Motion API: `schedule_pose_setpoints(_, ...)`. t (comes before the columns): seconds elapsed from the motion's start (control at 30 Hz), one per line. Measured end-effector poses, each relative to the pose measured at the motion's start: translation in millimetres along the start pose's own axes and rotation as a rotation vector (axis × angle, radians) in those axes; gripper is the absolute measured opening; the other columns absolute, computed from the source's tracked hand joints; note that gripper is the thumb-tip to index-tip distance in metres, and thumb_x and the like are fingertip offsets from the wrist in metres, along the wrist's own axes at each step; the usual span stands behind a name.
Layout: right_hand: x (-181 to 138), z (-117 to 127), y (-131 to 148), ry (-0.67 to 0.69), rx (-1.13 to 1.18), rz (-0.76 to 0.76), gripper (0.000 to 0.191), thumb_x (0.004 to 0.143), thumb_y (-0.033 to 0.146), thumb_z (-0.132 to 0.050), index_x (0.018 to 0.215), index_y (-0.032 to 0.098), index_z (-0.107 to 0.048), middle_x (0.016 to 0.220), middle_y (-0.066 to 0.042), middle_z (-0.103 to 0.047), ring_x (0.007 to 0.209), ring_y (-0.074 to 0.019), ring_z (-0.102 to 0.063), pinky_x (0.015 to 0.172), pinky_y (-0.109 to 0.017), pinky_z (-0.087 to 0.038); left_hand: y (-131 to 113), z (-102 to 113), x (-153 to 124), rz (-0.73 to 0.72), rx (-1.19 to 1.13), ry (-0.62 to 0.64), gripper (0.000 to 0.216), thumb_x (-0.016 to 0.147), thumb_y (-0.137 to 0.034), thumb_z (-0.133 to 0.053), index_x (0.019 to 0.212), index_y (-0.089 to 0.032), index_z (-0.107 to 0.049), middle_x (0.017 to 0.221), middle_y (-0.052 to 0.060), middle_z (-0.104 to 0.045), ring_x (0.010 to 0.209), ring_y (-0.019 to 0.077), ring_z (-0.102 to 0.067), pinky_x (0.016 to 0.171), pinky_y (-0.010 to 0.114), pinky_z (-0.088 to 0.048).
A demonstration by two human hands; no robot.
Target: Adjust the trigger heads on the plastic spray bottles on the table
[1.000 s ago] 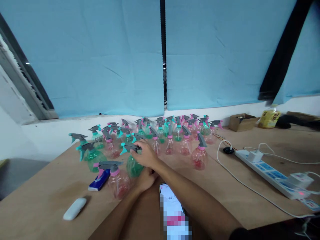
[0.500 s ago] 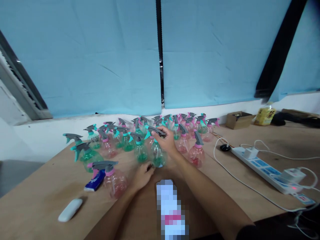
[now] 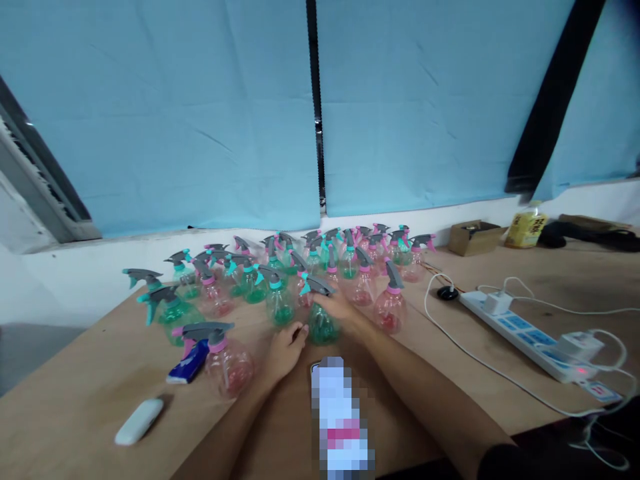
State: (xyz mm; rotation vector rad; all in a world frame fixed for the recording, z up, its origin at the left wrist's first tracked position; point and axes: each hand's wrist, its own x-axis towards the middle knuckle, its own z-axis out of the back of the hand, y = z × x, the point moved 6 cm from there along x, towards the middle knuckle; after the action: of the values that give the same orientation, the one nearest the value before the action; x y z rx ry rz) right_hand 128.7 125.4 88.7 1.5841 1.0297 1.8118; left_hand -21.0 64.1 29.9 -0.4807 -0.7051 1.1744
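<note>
A green spray bottle (image 3: 320, 327) with a grey trigger head stands on the wooden table (image 3: 450, 373) just in front of me. My right hand (image 3: 343, 310) wraps around its neck and right side. My left hand (image 3: 285, 347) rests on the table just left of the bottle, fingers loosely curled, its fingertips near the bottle's base; nothing shows in it. Behind stand several more pink and green spray bottles (image 3: 350, 263) in a cluster. A pink spray bottle (image 3: 225, 360) stands alone at the near left.
A phone (image 3: 343, 420) lies on the table between my forearms. A white oval object (image 3: 139, 421) and a blue packet (image 3: 187, 363) lie at the left. A white power strip (image 3: 530, 337) with cables runs along the right; a cardboard box (image 3: 475, 237) and a yellow bottle (image 3: 525, 228) stand beyond it.
My right hand carried the green bottle from the left of the cluster to the right and set it down in front of me. My left hand shifted slightly right along the table.
</note>
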Motion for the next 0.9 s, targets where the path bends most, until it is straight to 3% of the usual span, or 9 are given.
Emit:
schedule_pose_setpoints(0.17, 3.0, -11.3, -9.7, 0.237, 0.186, -0.148, 0.022, 0.064, 0.025, -0.055, 0.079, 0.019, -0.07, 0.069, 0.0, -0.065, 0.066, -0.016, -0.06, 0.066, -0.029, -0.051, 2.8, 0.4, 0.9, 0.026, 0.008, -0.013, 0.038, 0.094, -0.047, -0.039, 0.068, -0.022, -0.053, 0.058, -0.003, -0.058, 0.06, 0.0163, -0.057, 0.061, 0.025, -0.035)
schedule_pose_setpoints(0.33, 2.4, -8.4, -10.7, 0.221, 0.193, -0.169, 0.025, 0.063, 0.024, -0.052, 0.078, 0.019, -0.07, 0.071, -0.001, -0.066, 0.064, -0.0153, -0.059, 0.064, -0.028, -0.048, 0.9, -0.5, 1.2, 0.006, 0.023, -0.015, 0.037, 0.094, -0.046, -0.04, 0.069, -0.022, -0.054, 0.059, -0.003, -0.057, 0.061, 0.0162, -0.057, 0.062, 0.025, -0.035)
schedule_pose_setpoints(0.67, 0.3, -11.1, -4.3, 0.312, 0.205, -0.092, 0.024, 0.066, 0.023, -0.054, 0.082, 0.02, -0.071, 0.07, 0.0, -0.067, 0.068, -0.0163, -0.062, 0.069, -0.03, -0.05, 0.5, -1.2, 3.1, -0.007, 0.051, -0.027, 0.036, 0.094, -0.042, -0.04, 0.066, -0.022, -0.049, 0.058, -0.003, -0.052, 0.061, 0.0163, -0.053, 0.062, 0.026, -0.032)
schedule_pose_setpoints(0.9, -0.4, -11.2, -4.2, 0.242, 0.239, -0.118, 0.016, 0.065, 0.021, -0.054, 0.073, 0.019, -0.068, 0.072, 0.0, -0.067, 0.066, -0.0155, -0.059, 0.067, -0.028, -0.048, 0.5, -2.8, 2.4, -0.003, 0.073, -0.013, 0.035, 0.094, -0.042, -0.038, 0.067, -0.022, -0.049, 0.058, -0.004, -0.051, 0.062, 0.016, -0.053, 0.062, 0.026, -0.032)
